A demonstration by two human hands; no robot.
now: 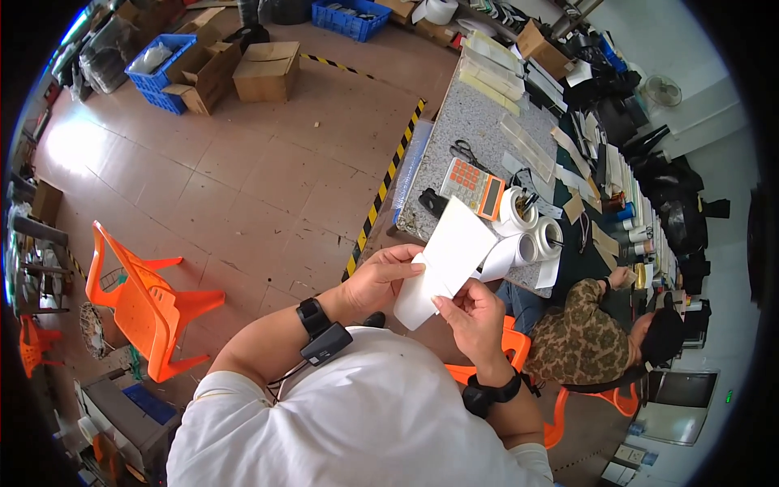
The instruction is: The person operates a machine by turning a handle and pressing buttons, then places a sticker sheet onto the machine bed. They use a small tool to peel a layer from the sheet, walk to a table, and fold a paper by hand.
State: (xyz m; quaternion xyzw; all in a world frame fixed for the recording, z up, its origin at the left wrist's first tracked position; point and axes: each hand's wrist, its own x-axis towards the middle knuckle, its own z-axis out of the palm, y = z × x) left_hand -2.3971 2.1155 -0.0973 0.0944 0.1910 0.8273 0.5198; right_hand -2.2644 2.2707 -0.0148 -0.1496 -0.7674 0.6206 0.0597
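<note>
A long white paper strip (460,239) is stretched out in front of my chest, with a crosswise line near its middle. My left hand (380,280) pinches its left edge between thumb and fingers. On the lower right edge, my right hand (477,318) grips it the same way, thumb on top. The strip's upper end overlaps the view of the table corner, close to a calculator (472,185) with orange keys and several white paper rolls (548,232). Both wrists wear black bands, and a black box is attached at the left one.
A speckled grey table (442,146) with scissors (469,152) stands ahead to the right. A person in a camouflage top (584,337) sits at my right. An orange chair (150,304) stands left; cardboard boxes (266,71) and blue crates (162,69) lie farther off.
</note>
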